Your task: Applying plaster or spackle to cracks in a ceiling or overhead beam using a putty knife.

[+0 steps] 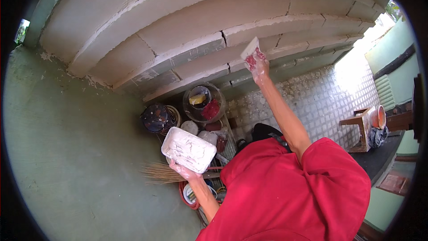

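Note:
My left hand (183,171) is closed on the near edge of a white rectangular tray (166,144), which I hold at the lower left. White putty (189,147) is spread over the tray's inside. Out to the right, my right arm is stretched toward the block wall (187,24), and my right hand (260,69) grips a putty knife (250,49) with red on its smeared grip and a whitish blade. The blade is by the lower courses of the wall; whether it touches cannot be told. White ridges and dark gaps mark the joints between blocks. Both hands are smeared white.
Below the tray stand a clear tub (187,109) with a red item and a yellow piece inside, and a dark speckled bucket (154,118). A stick broom (158,173) lies by the green wall (89,151). Farther right are a tiled floor (285,98) and a wooden stool (362,122).

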Motion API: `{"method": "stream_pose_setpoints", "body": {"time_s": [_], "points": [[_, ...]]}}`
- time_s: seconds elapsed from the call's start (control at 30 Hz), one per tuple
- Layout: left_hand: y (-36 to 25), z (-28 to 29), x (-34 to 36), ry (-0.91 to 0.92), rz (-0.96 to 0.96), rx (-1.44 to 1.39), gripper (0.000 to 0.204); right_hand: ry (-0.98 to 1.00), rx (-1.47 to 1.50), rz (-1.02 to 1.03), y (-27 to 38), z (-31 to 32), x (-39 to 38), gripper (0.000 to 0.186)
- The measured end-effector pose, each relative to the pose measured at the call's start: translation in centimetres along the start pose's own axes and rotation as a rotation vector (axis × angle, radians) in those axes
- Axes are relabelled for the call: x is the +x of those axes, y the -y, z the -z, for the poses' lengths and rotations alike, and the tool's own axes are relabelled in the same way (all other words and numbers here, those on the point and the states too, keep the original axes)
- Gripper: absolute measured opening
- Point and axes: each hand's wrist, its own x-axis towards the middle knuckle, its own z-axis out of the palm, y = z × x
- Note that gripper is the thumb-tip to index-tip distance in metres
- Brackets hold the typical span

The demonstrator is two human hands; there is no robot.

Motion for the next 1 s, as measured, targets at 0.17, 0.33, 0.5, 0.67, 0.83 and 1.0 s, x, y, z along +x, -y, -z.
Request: {"method": "stream_pose_setpoints", "body": {"time_s": [0.17, 0.33, 0.5, 0.67, 0.83, 1.0], "points": [[0.2, 0.1, 0.3, -0.073, -0.051, 0.012, 0.064, 0.271, 0.186, -0.133, 0.6, -1.1, -0.8, 0.033], [1.2, -1.0, 1.1, -0.053, -0.068, 0.032, 0.065, 0.111, 0.012, 0.108, -1.0, 0.3, 1.0, 0.028], [2.6, -2.8, 0.5, -0.063, -0.047, 0.037, 0.065, -0.142, -0.918, 0.446, -1.6, -0.9, -1.3, 0.023], [3.9, -2.8, 0.1, -0.017, -0.006, 0.035, 0.067, -0.159, -0.89, 0.993, -3.0, -1.7, 0.4, 0.025], [4.5, -3.0, 0.1, -0.057, -0.008, 0.092, 0.068, -0.045, -0.91, 0.862, -3.2, -1.3, -0.4, 0.036], [5.1, -3.8, 0.0, -0.06, 0.002, 0.087, 0.067, -0.093, -0.825, 0.612, -3.5, 1.5, 0.8, 0.024]]}}
